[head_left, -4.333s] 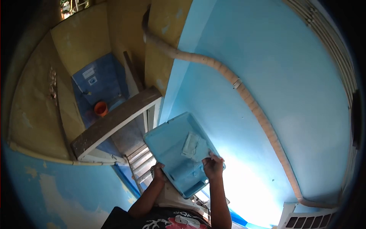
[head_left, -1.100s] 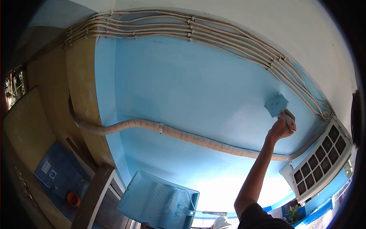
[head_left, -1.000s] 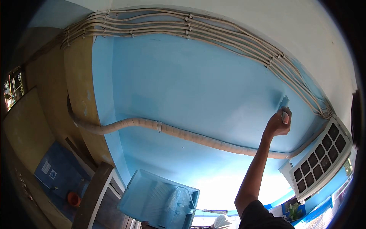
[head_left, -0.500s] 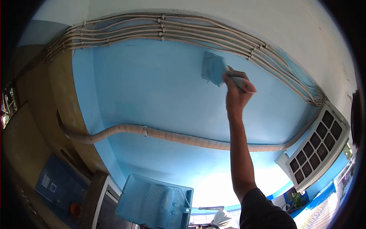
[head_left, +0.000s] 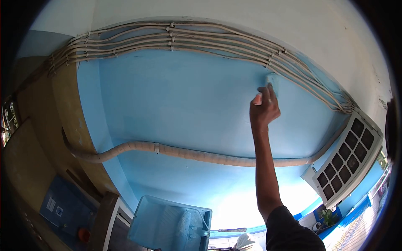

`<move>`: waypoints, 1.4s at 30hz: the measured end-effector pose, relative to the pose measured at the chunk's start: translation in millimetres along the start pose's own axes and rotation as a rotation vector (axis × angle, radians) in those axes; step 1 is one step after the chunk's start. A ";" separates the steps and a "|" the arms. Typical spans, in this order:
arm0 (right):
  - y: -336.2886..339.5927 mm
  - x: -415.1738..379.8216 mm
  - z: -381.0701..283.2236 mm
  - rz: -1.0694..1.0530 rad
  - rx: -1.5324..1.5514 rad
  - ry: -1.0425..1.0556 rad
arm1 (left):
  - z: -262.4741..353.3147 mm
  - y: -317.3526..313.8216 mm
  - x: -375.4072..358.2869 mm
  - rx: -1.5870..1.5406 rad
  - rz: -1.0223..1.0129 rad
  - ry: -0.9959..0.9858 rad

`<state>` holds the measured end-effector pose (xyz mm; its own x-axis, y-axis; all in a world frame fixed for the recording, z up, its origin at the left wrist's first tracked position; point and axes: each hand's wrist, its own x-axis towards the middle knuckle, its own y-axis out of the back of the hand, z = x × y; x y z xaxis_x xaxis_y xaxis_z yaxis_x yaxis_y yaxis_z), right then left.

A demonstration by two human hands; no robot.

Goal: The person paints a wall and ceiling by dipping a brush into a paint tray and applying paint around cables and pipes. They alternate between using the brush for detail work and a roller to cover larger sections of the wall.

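My right hand [head_left: 264, 109] is raised high on an outstretched arm, its fingers closed around the handle of a paintbrush [head_left: 272, 79]. The brush head is coated in light blue and lies against the light blue wall [head_left: 180, 96], just under a row of pipes. Its pale handle end pokes out at the left of the hand. Low in view is a blue paint tray [head_left: 157, 217] with a paint-covered roller [head_left: 185, 228] in it. The roller's handle [head_left: 232, 230] sticks out to the right. My left hand is out of view.
Several thin conduits [head_left: 217, 39] run along the wall's top. A thick wrapped pipe [head_left: 201, 155] crosses lower down. An air-conditioner outdoor unit [head_left: 345, 157] is mounted at right. A yellowish wall [head_left: 71, 108] and a blue panel [head_left: 63, 201] stand at left.
My right hand has carried the paintbrush to the right along the upper wall and turned, so the brush head now points up and its handle end lies to the left.
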<state>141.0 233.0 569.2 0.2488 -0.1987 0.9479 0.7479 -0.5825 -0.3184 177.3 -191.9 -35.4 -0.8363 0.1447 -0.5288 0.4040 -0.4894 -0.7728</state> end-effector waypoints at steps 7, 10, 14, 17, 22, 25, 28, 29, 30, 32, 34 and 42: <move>7.5 -8.7 -101.5 -0.258 0.510 0.283 | 6.2 5.1 1.2 0.084 -0.009 0.006; 30.0 -6.0 -95.2 -0.462 0.831 0.172 | 3.3 -4.8 5.0 0.111 -0.025 0.007; 53.7 -11.1 -32.3 -0.159 0.997 -0.402 | 9.4 -7.8 4.7 0.136 -0.018 -0.011; 62.6 -20.7 43.2 0.135 0.606 -0.543 | 7.6 -7.3 -0.2 0.114 0.014 -0.045; 51.8 -46.8 48.3 0.111 0.171 -0.391 | 2.8 3.3 -27.5 0.052 0.128 -0.135; 36.3 -55.3 -46.4 0.004 0.214 -0.223 | -0.4 -8.3 -34.3 0.059 0.152 -0.159; 5.9 -78.7 -138.1 -0.038 0.437 -0.130 | 2.4 -32.3 -32.5 0.097 0.142 -0.173; 6.6 -74.5 -172.2 -0.085 0.517 -0.127 | 4.5 -41.0 -31.9 0.114 0.138 -0.179; 5.4 -75.2 -202.4 -0.142 0.588 -0.120 | 5.2 -51.1 -32.9 0.131 0.134 -0.184; 0.0 -77.2 -251.2 -0.168 0.750 -0.120 | 12.0 -62.5 -41.7 0.144 0.166 -0.181; 4.0 -70.4 -273.8 -0.262 0.932 -0.130 | 13.5 -74.7 -51.0 0.141 0.232 -0.167; 31.1 -90.1 -120.8 -0.359 1.402 -1.075 | 6.0 -109.4 -73.4 0.113 0.394 -0.129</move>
<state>67.5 137.6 473.4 -0.2035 0.6504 0.7318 0.6168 0.6656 -0.4201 192.2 -154.1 90.1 -0.6687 -0.1770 -0.7222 0.6645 -0.5781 -0.4736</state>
